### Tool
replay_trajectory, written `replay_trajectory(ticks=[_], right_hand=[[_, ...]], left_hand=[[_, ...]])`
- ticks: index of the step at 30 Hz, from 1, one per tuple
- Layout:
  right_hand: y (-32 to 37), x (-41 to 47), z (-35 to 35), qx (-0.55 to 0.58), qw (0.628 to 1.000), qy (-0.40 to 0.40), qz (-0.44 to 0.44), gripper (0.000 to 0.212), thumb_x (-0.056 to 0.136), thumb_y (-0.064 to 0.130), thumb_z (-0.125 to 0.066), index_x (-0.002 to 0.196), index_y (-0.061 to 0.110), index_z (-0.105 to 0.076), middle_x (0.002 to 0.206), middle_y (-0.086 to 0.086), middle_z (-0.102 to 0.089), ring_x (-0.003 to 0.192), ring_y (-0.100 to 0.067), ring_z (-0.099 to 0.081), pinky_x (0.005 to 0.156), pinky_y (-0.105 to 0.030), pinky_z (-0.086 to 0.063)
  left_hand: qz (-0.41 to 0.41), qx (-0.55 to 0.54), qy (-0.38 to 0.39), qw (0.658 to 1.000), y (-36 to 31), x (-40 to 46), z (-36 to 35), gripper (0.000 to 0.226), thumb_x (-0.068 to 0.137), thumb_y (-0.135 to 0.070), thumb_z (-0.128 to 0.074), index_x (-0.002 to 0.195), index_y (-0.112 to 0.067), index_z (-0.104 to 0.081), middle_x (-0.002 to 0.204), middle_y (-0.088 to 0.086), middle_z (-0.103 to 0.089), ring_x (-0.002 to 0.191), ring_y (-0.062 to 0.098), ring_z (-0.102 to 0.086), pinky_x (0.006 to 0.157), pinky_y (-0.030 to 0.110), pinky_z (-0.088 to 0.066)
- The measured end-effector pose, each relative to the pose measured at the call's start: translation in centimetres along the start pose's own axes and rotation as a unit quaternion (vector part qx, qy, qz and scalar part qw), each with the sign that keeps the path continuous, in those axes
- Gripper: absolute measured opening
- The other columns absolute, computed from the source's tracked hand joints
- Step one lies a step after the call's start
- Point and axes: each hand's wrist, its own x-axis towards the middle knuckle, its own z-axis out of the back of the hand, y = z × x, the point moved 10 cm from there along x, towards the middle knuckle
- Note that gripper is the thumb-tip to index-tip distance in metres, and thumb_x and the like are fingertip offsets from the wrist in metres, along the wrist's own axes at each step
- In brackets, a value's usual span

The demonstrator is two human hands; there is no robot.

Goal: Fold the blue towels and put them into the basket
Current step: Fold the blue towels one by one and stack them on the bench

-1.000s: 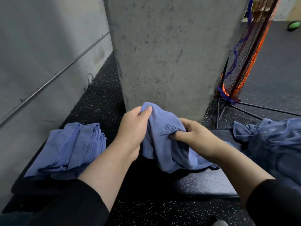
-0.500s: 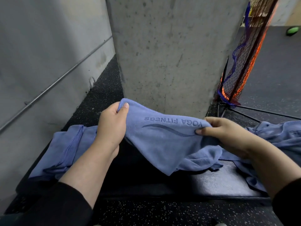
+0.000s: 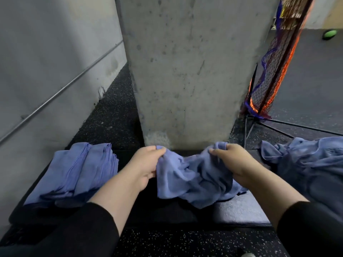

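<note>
Both my hands, left (image 3: 146,164) and right (image 3: 233,162), pinch the towel (image 3: 194,180); I should stretch its edge taut before folding.

Concrete pillar (image 3: 185,71) stands just past bench pad's (image 3: 241,212) far edge, blocking forward reach at middle. Grey wall (image 3: 46,62) with thin rail closes off left side. Folded towel stack (image 3: 79,171) fills pad's left end; loose towel heap (image 3: 311,169) covers right end. Crumpled towel (image 3: 194,179) between 2 hands occupies middle. Bare pad strip along near edge, right of middle. Net stand's legs (image 3: 278,125) cross floor beyond far-right corner.
</note>
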Motion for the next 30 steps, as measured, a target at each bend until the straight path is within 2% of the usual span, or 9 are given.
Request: replay_trajectory(ticks=[4,9,12,15,17,20,25,27,30], right_hand=[[1.6,0.8,1.7,0.270,0.963,0.000,-0.013,0.032,0.094,0.033,-0.068,0.106,0.004,-0.070,0.097,-0.016,-0.075,0.092,-0.029,-0.071,0.083,-0.040,-0.054],[-2.2,-0.2,-0.2,-0.016,0.995,0.072,-0.073,0.022,0.096,0.019,-0.066,0.086,0.000,-0.068,0.084,-0.018,-0.069,0.076,-0.029,-0.065,0.069,-0.039,-0.054],[-0.9,1.3,1.8,0.059,0.998,-0.005,-0.020,0.025,0.098,0.022,-0.062,0.081,0.004,-0.065,0.073,-0.011,-0.051,0.069,-0.021,-0.051,0.066,-0.034,-0.047],[-1.0,2.0,2.1,0.180,0.984,0.004,-0.016,0.033,0.096,0.034,-0.066,0.102,0.002,-0.070,0.086,-0.019,-0.064,0.080,-0.030,-0.062,0.078,-0.042,-0.054],[-3.1,0.9,0.5,0.067,0.994,0.060,-0.061,0.035,0.093,0.029,-0.070,0.098,-0.005,-0.066,0.090,-0.022,-0.068,0.085,-0.033,-0.069,0.082,-0.048,-0.057],[-3.9,0.7,-0.4,-0.075,0.993,0.070,-0.063,0.031,0.088,0.021,-0.073,0.068,0.005,-0.055,0.064,-0.010,-0.045,0.063,-0.021,-0.045,0.063,-0.042,-0.044],[-0.3,1.5,3.1,0.220,0.974,-0.053,0.011,0.037,0.088,0.039,-0.072,0.087,0.004,-0.062,0.072,-0.015,-0.051,0.068,-0.023,-0.049,0.069,-0.038,-0.043],[-1.4,1.1,1.7,0.105,0.994,-0.005,-0.026,0.043,0.085,0.045,-0.073,0.085,0.002,-0.068,0.078,-0.015,-0.071,0.076,-0.027,-0.069,0.076,-0.042,-0.058],[-2.3,0.6,0.4,-0.060,0.998,0.019,-0.030,0.052,0.074,0.053,-0.074,0.084,0.002,-0.072,0.078,-0.013,-0.072,0.074,-0.025,-0.068,0.074,-0.054,-0.058]], left_hand=[[-0.054,-0.149,-0.038,0.987,-2.8,1.0,1.0,0.032,0.099,-0.043,-0.060,0.109,-0.015,-0.070,0.108,0.009,-0.076,0.105,0.026,-0.071,0.095,0.042,-0.055],[0.049,0.066,0.022,0.996,2.3,1.0,-1.1,0.019,0.102,-0.030,-0.057,0.107,-0.016,-0.069,0.111,0.017,-0.074,0.098,0.026,-0.069,0.086,0.040,-0.052],[-0.013,-0.032,-0.031,0.999,0.2,1.6,-0.6,0.021,0.105,-0.027,-0.051,0.106,-0.014,-0.068,0.111,0.014,-0.074,0.102,0.031,-0.071,0.076,0.037,-0.055],[-0.008,-0.088,-0.001,0.996,-0.4,1.8,-1.3,0.027,0.102,-0.040,-0.056,0.111,-0.017,-0.069,0.106,0.005,-0.077,0.100,0.024,-0.073,0.084,0.039,-0.058],[0.043,0.049,0.035,0.997,2.4,1.3,-2.2,0.022,0.099,-0.035,-0.061,0.106,-0.017,-0.071,0.106,0.007,-0.076,0.100,0.023,-0.071,0.094,0.044,-0.056],[-0.006,0.117,-0.008,0.993,2.5,1.5,-1.9,0.018,0.099,-0.024,-0.060,0.095,-0.013,-0.074,0.102,0.009,-0.076,0.104,0.026,-0.070,0.093,0.043,-0.054],[-0.074,-0.120,-0.052,0.989,-1.7,1.4,-1.2,0.029,0.102,-0.033,-0.057,0.098,-0.008,-0.070,0.093,0.012,-0.075,0.085,0.027,-0.071,0.074,0.037,-0.054],[-0.024,-0.064,0.009,0.998,-0.3,0.7,-2.9,0.028,0.102,-0.029,-0.057,0.109,-0.006,-0.070,0.098,0.012,-0.077,0.084,0.023,-0.071,0.073,0.032,-0.054],[-0.027,-0.023,-0.028,0.999,0.4,1.0,-2.4,0.022,0.103,-0.017,-0.054,0.111,-0.004,-0.070,0.100,0.014,-0.076,0.091,0.025,-0.073,0.086,0.039,-0.059]])
